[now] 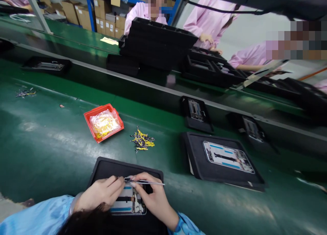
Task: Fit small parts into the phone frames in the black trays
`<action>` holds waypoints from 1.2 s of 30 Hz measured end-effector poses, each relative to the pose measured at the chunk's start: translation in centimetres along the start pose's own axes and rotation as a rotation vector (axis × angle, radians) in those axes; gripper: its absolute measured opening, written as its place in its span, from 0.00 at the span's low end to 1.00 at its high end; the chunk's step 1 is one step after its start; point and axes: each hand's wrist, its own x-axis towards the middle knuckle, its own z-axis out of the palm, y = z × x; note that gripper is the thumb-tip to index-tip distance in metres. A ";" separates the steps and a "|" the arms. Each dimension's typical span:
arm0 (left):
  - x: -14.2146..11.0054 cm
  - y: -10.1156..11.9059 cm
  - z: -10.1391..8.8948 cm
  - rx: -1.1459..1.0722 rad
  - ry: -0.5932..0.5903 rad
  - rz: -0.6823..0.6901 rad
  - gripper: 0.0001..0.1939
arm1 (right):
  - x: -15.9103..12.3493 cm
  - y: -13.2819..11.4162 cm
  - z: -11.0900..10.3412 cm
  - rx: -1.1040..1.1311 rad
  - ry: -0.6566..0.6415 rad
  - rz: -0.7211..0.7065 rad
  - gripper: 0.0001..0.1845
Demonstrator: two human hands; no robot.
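My right hand (156, 196) pinches a pair of tweezers (157, 183), which lies nearly level with one end pointing right. My left hand (100, 194) is closed, fingertips together beside the tweezers' left end; whatever it grips is hidden. Beneath both hands lies an opened phone frame (125, 205) with blue strips and a dark ribbon, partly covered by my hands and dark hair. It rests on a black tray (114, 167). Beyond the tray is a loose pile of small yellow-and-black parts (143, 140).
A red bin (92, 130) holds bagged yellow parts. To the right, another phone frame (228, 156) sits on stacked black trays (195, 160). More trays with phones line the dark conveyor (158, 81). Co-workers in pink stand across it, behind a tall black tray stack (158, 41).
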 end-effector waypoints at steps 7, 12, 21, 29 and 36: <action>0.0 0.0 0.2 0.029 0.015 0.003 0.17 | 0.0 -0.1 -0.1 -0.095 -0.050 -0.086 0.05; 0.3 0.2 0.3 0.051 0.045 -0.026 0.18 | -0.3 0.0 -0.2 -0.131 -0.081 -0.092 0.04; 0.6 -0.1 -0.6 0.012 0.044 -0.033 0.20 | -0.6 0.1 -0.2 -0.095 0.024 -0.159 0.02; -0.1 -0.1 -0.1 -0.051 -0.057 -0.057 0.17 | -0.8 0.2 0.0 -0.105 0.051 -0.181 0.03; 0.4 0.0 -1.5 -0.062 -0.179 -0.086 0.14 | -0.5 0.0 0.0 -0.153 0.025 -0.198 0.04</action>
